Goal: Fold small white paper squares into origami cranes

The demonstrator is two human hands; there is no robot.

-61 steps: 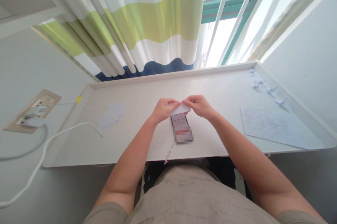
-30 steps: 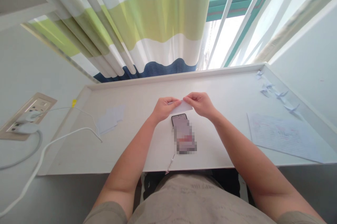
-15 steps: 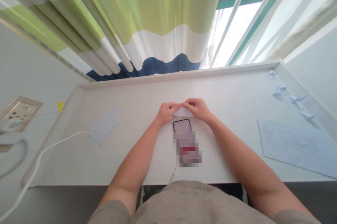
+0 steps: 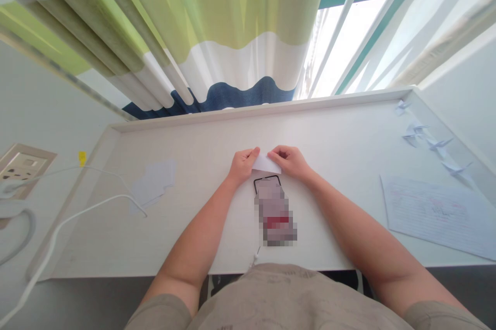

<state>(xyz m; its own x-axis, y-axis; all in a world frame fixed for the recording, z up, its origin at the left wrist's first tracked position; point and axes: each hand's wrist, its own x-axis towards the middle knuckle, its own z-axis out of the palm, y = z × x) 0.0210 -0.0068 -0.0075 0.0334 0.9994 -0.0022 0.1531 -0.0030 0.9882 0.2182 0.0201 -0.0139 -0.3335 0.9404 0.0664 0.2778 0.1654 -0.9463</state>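
Note:
A small folded white paper [image 4: 265, 163] sits between my two hands over the middle of the white desk [image 4: 201, 201]. My left hand [image 4: 242, 164] pinches its left end with curled fingers. On the paper's right end, my right hand [image 4: 290, 161] is closed with fingers pressed together. A phone [image 4: 273, 208] lies flat on the desk just below the paper, between my forearms.
A few loose white paper squares [image 4: 152, 184] lie at the left. A written sheet [image 4: 437, 211] lies at the right, with several small folded paper cranes [image 4: 428, 144] beyond it. A white cable [image 4: 73, 211] runs from a wall socket [image 4: 21, 167]. A striped curtain [image 4: 194, 46] hangs behind the desk.
My hands have lowered the paper closer to the desk and drawn nearer together, then parted slightly. The camera has tilted down, so the desk sits lower in view.

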